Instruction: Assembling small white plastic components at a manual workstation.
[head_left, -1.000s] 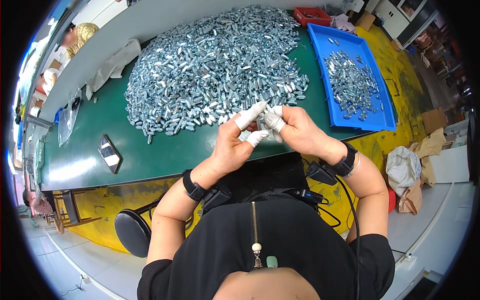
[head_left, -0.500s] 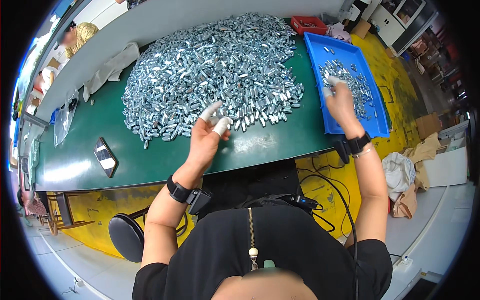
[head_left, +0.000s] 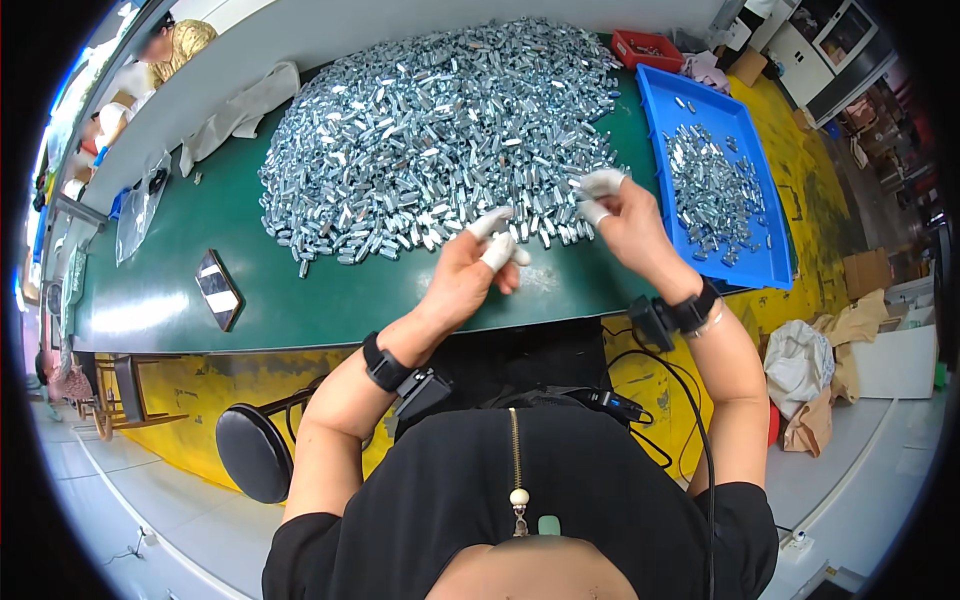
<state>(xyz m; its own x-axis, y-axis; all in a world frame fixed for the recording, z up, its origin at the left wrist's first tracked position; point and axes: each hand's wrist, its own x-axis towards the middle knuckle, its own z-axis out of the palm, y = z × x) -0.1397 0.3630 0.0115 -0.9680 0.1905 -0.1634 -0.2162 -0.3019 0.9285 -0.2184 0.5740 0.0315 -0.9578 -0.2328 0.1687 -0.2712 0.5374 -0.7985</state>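
A broad heap of small shiny metal hex-shaped pieces (head_left: 430,130) covers much of the green table (head_left: 380,300). My left hand (head_left: 470,275) is at the heap's front edge, its index finger and thumb apart, white covers on the fingertips. I see no piece between them. My right hand (head_left: 637,232) hovers by the heap's right front edge, between it and the blue tray (head_left: 765,262). Its white-covered thumb and index finger are spread, with nothing visible in them; slight blur softens the fingertips. More metal pieces (head_left: 712,190) lie scattered in the tray.
A red bin (head_left: 647,50) stands behind the tray. On the left of the table lie a phone-like dark slab (head_left: 218,290), a clear plastic bag (head_left: 143,222) and grey cloth (head_left: 240,115). A black stool (head_left: 252,452) is below. Another person (head_left: 183,45) sits beyond the partition.
My right hand has moved left, out of the blue tray to the heap's edge. My left hand has shifted slightly right along the heap's front. The whole view has shifted a little.
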